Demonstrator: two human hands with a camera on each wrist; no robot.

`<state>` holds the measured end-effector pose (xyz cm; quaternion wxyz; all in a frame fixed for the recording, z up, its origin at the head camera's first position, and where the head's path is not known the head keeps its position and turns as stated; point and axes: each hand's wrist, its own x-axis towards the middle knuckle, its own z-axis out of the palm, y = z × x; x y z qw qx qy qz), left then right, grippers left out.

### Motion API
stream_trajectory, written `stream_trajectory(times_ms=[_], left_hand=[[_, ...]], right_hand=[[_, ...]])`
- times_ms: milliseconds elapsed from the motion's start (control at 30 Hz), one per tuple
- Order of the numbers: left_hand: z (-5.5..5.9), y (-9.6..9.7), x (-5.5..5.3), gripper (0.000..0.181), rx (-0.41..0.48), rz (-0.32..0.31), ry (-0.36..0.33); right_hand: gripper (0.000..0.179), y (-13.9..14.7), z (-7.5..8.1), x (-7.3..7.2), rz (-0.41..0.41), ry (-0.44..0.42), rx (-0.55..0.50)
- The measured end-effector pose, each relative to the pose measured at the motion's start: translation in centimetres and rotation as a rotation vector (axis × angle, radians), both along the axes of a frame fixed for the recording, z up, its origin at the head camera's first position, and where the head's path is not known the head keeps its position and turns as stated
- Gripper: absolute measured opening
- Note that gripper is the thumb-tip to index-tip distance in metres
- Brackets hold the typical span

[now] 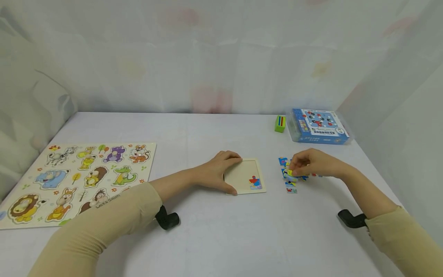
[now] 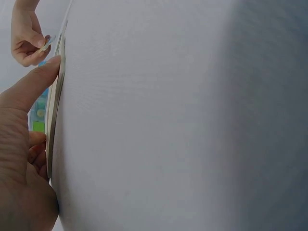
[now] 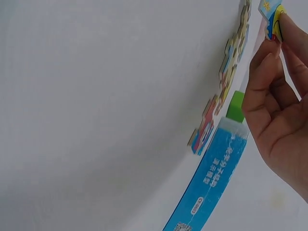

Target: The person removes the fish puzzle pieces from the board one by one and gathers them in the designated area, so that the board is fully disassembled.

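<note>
My left hand (image 1: 214, 172) grips a small square wooden puzzle tray (image 1: 245, 175), thumb at its near edge and fingers at its far edge. One joined patch of red and blue puzzle pieces (image 1: 255, 182) sits in the tray's near right corner. To the right, my right hand (image 1: 318, 163) pinches a jigsaw piece (image 3: 274, 18) between thumb and fingertips; it shows yellow, light blue and a little red. Below that hand several loose colourful jigsaw pieces (image 1: 291, 188) lie on the table, partly hidden by the hand.
A large animal puzzle board (image 1: 115, 157) lies at the left, partly under the left sleeve. Behind the loose pieces stand a green block (image 1: 280, 124) and a blue box (image 1: 320, 126) in clear plastic. White cloth (image 1: 221, 57) hangs along the table's back.
</note>
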<state>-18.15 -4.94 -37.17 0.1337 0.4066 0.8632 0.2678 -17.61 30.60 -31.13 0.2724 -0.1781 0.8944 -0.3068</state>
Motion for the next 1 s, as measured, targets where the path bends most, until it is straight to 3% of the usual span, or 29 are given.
stream_trajectory(times_ms=[700, 1000], left_hand=[[0.2, 0.0, 0.2, 0.100, -0.003, 0.005, 0.001], [0.2, 0.0, 0.1, 0.100, 0.001, 0.004, -0.007]], right_hand=[[0.014, 2.8, 0.6, 0.1, 0.068, -0.172, 0.048], [0.017, 2.5, 0.5, 0.0, 0.075, -0.107, 0.071]])
